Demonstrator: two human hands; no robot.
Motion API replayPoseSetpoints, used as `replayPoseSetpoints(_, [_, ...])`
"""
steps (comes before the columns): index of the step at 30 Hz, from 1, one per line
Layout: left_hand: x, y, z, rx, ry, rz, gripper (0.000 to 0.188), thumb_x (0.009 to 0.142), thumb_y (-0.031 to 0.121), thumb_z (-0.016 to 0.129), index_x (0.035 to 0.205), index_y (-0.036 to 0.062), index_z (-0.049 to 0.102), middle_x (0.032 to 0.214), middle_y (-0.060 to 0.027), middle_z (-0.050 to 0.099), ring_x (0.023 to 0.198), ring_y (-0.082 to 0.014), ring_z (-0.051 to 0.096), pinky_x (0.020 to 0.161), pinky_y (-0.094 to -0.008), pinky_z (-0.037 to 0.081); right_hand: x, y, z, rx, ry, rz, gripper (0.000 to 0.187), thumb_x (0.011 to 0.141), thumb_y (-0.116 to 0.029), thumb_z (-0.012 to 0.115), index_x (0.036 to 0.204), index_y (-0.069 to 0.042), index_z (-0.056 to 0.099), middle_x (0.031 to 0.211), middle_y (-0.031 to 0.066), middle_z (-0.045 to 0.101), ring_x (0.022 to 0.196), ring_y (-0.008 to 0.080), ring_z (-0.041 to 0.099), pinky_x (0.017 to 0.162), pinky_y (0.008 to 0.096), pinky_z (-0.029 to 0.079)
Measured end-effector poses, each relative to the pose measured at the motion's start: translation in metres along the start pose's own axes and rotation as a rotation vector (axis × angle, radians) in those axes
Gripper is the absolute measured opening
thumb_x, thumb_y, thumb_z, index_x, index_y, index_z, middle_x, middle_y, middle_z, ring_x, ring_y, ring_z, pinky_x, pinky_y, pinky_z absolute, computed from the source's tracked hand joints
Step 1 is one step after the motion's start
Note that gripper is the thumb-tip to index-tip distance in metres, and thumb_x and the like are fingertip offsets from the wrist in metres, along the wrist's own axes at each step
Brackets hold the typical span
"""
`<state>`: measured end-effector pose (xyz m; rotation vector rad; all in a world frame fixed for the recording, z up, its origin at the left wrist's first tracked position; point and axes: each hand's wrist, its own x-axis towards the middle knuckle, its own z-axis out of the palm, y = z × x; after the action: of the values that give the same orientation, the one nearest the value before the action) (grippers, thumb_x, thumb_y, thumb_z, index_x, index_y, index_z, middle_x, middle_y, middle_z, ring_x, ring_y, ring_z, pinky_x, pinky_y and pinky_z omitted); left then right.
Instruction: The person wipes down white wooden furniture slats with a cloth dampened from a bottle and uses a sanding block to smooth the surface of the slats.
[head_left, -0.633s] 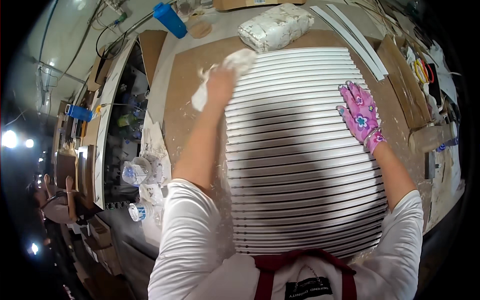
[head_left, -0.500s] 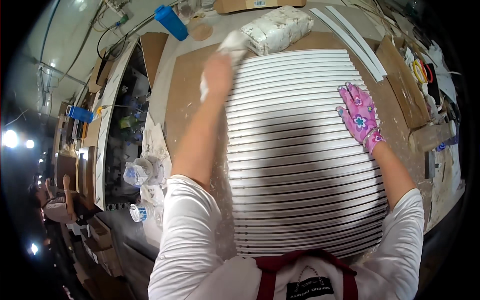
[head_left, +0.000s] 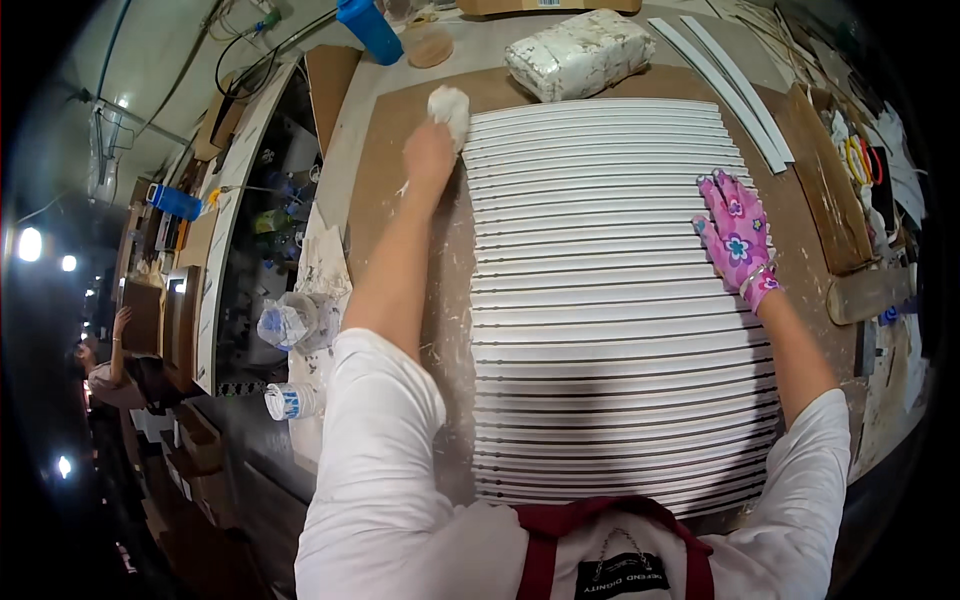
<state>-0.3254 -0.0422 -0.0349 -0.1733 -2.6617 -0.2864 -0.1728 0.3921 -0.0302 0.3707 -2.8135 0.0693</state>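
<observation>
Many long white strips [head_left: 600,270] lie side by side in front of me, forming one ribbed sheet on a brown board [head_left: 395,130]. Bare and closed, my left hand [head_left: 430,155] grips a wadded white rag [head_left: 449,112] by the sheet's far left corner. A pink flowered glove covers my right hand [head_left: 737,232], which rests on the right ends of the strips with its fingers stretched out. Beyond the sheet's far edge sits a block wrapped in stained white material [head_left: 580,55].
Two loose white strips [head_left: 722,95] lie at the far right, beside a cardboard box of tools [head_left: 835,180]. A blue bottle [head_left: 370,30] stands at the far left. Plastic containers [head_left: 290,320] line the left side. Another person [head_left: 118,375] is in the left background.
My left hand and the rag have come away from the wrapped block, toward me, to the sheet's left corner. My right hand keeps its place on the strips. The view has shifted slightly.
</observation>
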Motion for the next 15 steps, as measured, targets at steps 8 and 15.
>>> replayPoseSetpoints(8, [-0.11,0.185,-0.016,-0.198,0.023,0.588,0.047,0.09,0.021,0.048,0.135,0.0098,0.05,0.132,-0.0145,0.053,0.121,-0.0336,0.049,0.103,-0.0458,0.037,-0.002,0.014,0.001,0.02,0.059,-0.081,0.047,0.088,-0.027,0.057,0.131,-0.009,0.05,0.136,0.0186,0.048,0.124,0.0383,0.045,0.103,0.0477,0.037])
replayPoseSetpoints(15, [-0.099,0.025,-0.065,-0.607,-0.359,0.028,0.038,0.087,0.018,0.053,0.122,0.0038,0.056,0.124,-0.0164,0.057,0.11,-0.034,0.054,0.095,-0.0395,0.043,-0.003,0.015,0.016,-0.038,0.035,-0.031,0.047,0.092,-0.034,0.053,0.134,-0.014,0.047,0.143,0.0141,0.042,0.131,0.0348,0.038,0.109,0.0476,0.029])
